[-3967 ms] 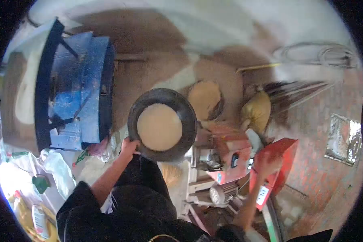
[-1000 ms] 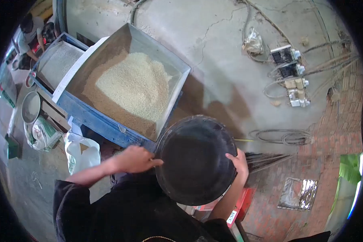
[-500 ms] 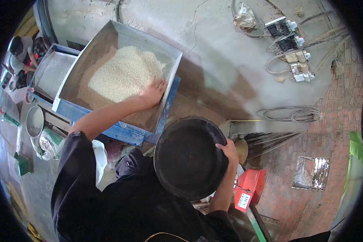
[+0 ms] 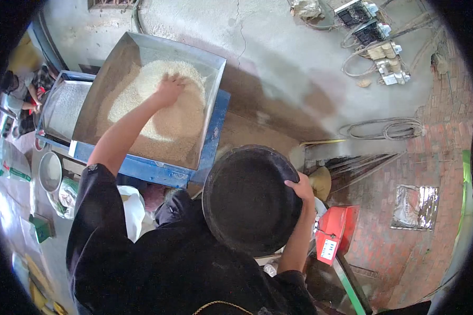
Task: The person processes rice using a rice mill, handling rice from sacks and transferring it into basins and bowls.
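Note:
My left hand [image 4: 169, 90] lies on a heap of pale grain [image 4: 126, 108] inside a wide metal hopper [image 4: 87, 116]. Its fingers are spread, with the tips touching the grain. Browner grain or dust covers the hopper's floor around the paler heap. At the right, my right hand [image 4: 301, 187] grips the rim of a round, dark, shallow basin [image 4: 251, 202], thumb over the edge and the other fingers hidden beneath. The basin is tilted against my front, and its inside shows no contents. A blue frame [image 4: 215, 123] carries the hopper.
Beside the hopper sits a lower metal tray [image 4: 65, 105]. A metal bowl [image 4: 50, 170] and a white sack [image 4: 131, 210] stand nearby. A red machine part [image 4: 337, 231] is to my right. Another person [image 4: 23, 94] works at far left. Switches [image 4: 370, 31] and coiled cable [image 4: 386, 128] are on the wall.
My left hand has moved left and away from the hopper's right wall, onto the heap. Brown grain now covers part of the pale heap. My right hand still holds the basin.

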`<state>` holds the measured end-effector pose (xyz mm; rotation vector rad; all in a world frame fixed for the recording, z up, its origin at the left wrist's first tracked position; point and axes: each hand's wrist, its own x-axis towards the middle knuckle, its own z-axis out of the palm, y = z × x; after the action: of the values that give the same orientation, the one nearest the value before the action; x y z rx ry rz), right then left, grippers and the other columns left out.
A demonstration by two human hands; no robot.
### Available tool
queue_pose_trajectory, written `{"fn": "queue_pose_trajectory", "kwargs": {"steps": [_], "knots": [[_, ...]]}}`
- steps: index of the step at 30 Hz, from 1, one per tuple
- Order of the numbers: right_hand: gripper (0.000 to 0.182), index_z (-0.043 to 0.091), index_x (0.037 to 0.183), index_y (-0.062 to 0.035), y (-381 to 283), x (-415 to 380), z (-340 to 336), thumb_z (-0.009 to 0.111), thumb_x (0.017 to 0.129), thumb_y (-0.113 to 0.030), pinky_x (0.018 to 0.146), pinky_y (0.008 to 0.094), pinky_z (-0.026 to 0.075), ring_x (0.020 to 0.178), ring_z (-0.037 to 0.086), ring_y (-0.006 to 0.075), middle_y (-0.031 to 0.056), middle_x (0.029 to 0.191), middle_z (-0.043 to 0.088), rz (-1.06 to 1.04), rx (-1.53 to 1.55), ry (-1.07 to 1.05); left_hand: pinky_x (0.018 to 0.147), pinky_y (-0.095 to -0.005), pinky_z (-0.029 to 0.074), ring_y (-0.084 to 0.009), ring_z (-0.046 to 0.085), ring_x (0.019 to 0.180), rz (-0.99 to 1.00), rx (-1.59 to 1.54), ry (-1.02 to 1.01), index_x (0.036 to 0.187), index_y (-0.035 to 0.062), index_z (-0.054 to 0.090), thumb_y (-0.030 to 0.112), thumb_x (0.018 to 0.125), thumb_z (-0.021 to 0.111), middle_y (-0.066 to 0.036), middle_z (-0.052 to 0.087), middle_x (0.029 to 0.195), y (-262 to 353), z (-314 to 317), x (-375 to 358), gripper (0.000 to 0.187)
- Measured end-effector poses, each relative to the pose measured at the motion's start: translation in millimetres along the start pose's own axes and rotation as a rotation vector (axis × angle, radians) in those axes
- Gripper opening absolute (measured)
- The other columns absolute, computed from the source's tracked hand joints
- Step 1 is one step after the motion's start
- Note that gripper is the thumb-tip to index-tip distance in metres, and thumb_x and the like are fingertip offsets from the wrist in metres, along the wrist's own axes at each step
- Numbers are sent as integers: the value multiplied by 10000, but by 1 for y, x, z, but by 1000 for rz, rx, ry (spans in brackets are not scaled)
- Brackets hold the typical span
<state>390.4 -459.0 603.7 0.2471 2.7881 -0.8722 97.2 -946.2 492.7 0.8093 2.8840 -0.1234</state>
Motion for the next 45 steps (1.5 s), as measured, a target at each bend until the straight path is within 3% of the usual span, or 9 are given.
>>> {"fn": "queue_pose_trajectory", "kwargs": {"steps": [10,13,16,20,29,32,34,40,45], "knots": [[380,611,1050,22,27,-28,3,716,713,-121,800,309,458,812,589,157,70,888,666,126,173,20,1114,-559,60,-364,45,1414,-255,-258,-106,1487,210,134,539,961,226,-157,104,1534,-73,-4,-111,627],[363,610,1030,34,19,-26,1,704,705,-98,779,306,462,778,583,154,70,854,661,126,114,45,1107,-566,20,-443,-9,1393,-410,-67,-185,1485,100,62,598,936,219,-279,23,1503,-165,126,-115,758],[341,617,1016,28,29,-20,3,713,719,-109,777,296,456,792,584,148,53,867,660,160,123,34,1115,-539,2,-463,-37,1384,-532,-302,-322,1462,-3,42,686,888,214,-290,16,1499,-103,40,-126,914],[310,625,981,16,29,-13,6,730,723,-122,763,287,452,794,586,141,33,861,655,114,158,45,1125,-503,-7,-468,-77,1377,-566,-533,-190,1446,-49,54,768,831,199,-326,-2,1482,-100,93,-84,1032],[274,643,946,35,-18,14,9,713,727,-112,710,323,475,710,602,161,88,790,671,143,28,56,1113,-559,24,-479,-78,1366,-351,-756,-247,1427,-89,63,811,788,250,-318,-22,1482,18,-2,-97,1119],[279,630,932,28,-16,19,11,732,717,-117,733,308,461,751,583,151,49,817,649,82,110,53,1073,-642,21,-480,-80,1366,-412,-619,120,1432,-52,177,789,785,337,-327,19,1477,48,-15,-112,1073],[303,632,954,30,-8,18,13,730,715,-129,733,325,469,747,605,176,79,810,662,89,94,63,1046,-686,41,-480,-26,1377,-96,-247,266,1441,181,321,750,759,464,-250,68,1510,55,-17,-114,900],[365,625,998,26,5,0,18,730,715,-181,767,346,470,796,632,253,140,854,674,29,34,135,1041,-704,45,-414,13,1404,13,-48,93,1382,330,406,667,715,599,-148,131,1531,37,-35,-81,771],[372,617,1024,20,-1,-31,11,727,722,-167,788,341,464,818,627,250,147,889,670,11,55,150,1018,-642,246,-383,193,1375,-147,-24,217,1365,301,427,462,680,743,-107,257,1493,11,-11,-39,771]]}}
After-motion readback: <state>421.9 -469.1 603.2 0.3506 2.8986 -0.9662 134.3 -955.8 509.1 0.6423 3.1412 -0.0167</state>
